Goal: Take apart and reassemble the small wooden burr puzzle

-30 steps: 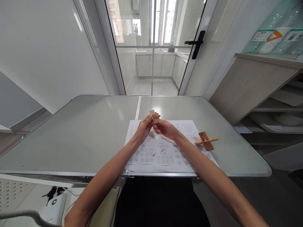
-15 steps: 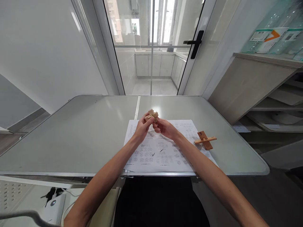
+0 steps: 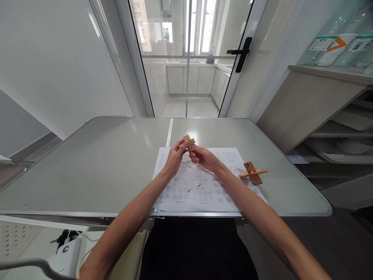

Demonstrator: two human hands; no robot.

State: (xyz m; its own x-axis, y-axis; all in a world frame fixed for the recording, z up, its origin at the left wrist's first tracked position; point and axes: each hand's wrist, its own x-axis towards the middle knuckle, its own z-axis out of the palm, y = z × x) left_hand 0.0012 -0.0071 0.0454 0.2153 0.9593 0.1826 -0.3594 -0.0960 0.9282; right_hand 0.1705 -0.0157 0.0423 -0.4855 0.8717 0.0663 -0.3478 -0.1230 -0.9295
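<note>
Between my two hands is a small wooden interlocking puzzle (image 3: 190, 142) of crossed light-brown blocks, held above printed sheets. My left hand (image 3: 176, 154) grips its left side, thumb on the near face. From the right, my right hand (image 3: 204, 157) pinches it with curled fingers, which hide part of that side. Under the hands lie white paper sheets (image 3: 186, 206) printed with rows of small diagrams and a few pen marks. To the right, a second wooden piece (image 3: 253, 173), a flat plate crossed by a stick and marked in black, rests partly on the paper's edge.
The pale grey folding table (image 3: 87, 167) has a metal rim and a centre seam. Beyond its far edge stands a glass door with a black handle (image 3: 241, 53). Shelving (image 3: 291, 101) with plastic bottles on top is at the right. A white device (image 3: 68, 254) with cables sits lower left.
My left fingers and thumb have shifted slightly on the puzzle, and more of its near blocks show. The second wooden piece and the sheets stay in place.
</note>
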